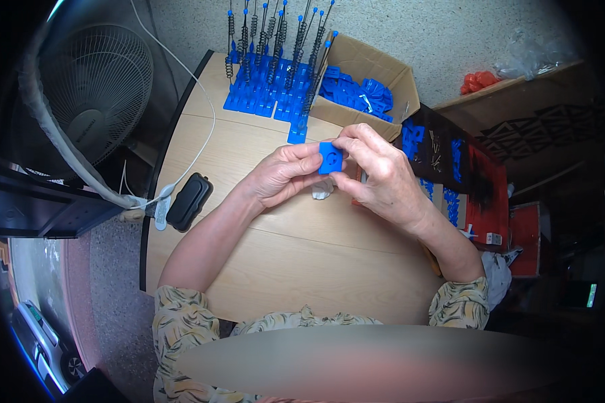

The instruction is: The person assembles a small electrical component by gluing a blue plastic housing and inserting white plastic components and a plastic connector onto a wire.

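Above the middle of the table, my left hand (286,173) pinches a small flat blue plastic piece (330,158) from its left side. My right hand (378,168) closes on the same piece from the right, thumb and fingers at its edge. A dark curved mark shows on the face of the piece. Just below my fingers lies a crumpled white bit (322,189) on the table. Beyond my hands stand several blue bases (265,87) in rows, with black coil springs (290,67) rising from them, tipped with blue beads.
A cardboard box (400,87) of blue parts stands at the back right. Trays with more blue pieces (450,205) lie right of my right arm. A black case (189,201) and a white cable (205,141) rest at the table's left; a fan (91,94) stands beyond.
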Motion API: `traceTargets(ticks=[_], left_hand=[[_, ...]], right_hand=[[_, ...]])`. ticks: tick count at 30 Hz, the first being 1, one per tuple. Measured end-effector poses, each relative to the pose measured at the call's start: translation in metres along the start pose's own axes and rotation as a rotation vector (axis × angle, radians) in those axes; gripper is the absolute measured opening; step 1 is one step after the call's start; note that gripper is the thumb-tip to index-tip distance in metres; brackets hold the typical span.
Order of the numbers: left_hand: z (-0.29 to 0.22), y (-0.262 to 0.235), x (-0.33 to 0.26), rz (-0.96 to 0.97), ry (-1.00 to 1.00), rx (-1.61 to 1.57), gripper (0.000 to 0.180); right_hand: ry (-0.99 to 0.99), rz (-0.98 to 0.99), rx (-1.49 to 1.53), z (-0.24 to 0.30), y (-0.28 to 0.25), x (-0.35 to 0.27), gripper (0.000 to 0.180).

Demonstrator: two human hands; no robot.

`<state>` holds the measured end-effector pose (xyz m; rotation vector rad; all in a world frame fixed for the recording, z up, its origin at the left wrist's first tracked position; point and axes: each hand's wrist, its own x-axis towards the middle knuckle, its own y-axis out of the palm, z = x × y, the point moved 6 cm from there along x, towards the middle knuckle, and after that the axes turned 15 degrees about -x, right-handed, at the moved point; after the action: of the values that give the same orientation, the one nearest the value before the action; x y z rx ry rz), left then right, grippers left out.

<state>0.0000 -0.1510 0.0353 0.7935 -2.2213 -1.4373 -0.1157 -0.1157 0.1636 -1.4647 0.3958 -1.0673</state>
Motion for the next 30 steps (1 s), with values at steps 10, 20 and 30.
traceTargets(ticks=[10,20,30], left_hand=[[0.0038,-0.0049,0.0003,-0.009,-0.015,-0.016,0.041],[0.0007,-0.0015,0.0010,-0.001,-0.020,-0.025,0.040],[0.0042,-0.0050,0.0015,-0.014,-0.029,-0.016,0.042]], right_hand=[[0.016,0.015,0.031,-0.0002,0.0024,-0.0009,0.036],[0.064,0.008,0.046,-0.0023,0.0040,-0.0014,0.026],[0.058,-0.002,0.045,-0.0047,0.0056,-0.0027,0.023]])
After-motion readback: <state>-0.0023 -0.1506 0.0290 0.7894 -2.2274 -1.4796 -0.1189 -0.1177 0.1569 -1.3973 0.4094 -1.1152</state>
